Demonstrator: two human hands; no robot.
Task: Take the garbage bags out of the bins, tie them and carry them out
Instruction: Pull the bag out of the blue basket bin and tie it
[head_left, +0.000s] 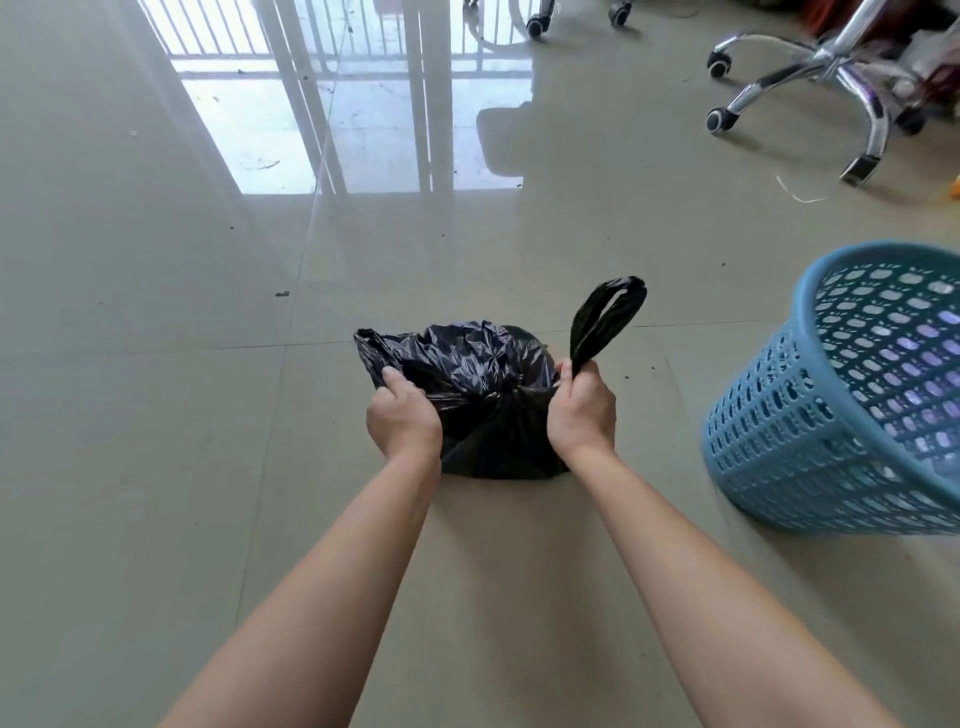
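Note:
A black garbage bag (483, 374) sits on the tiled floor in the middle of the head view. My left hand (402, 415) grips the bag's left handle, pulled out to the left. My right hand (582, 410) grips the right handle, whose loop (605, 317) sticks up above my fist. The two handles cross at a twist on top of the bag, between my hands. A blue perforated plastic bin (810, 415) stands to the right with no bag in it.
A chrome swivel chair base (831, 67) with castors stands at the back right. More chair castors (537, 26) show at the top middle. Bright window light reflects off the glossy floor (156, 467) at the back left. A small orange object (955, 187) lies at the right edge.

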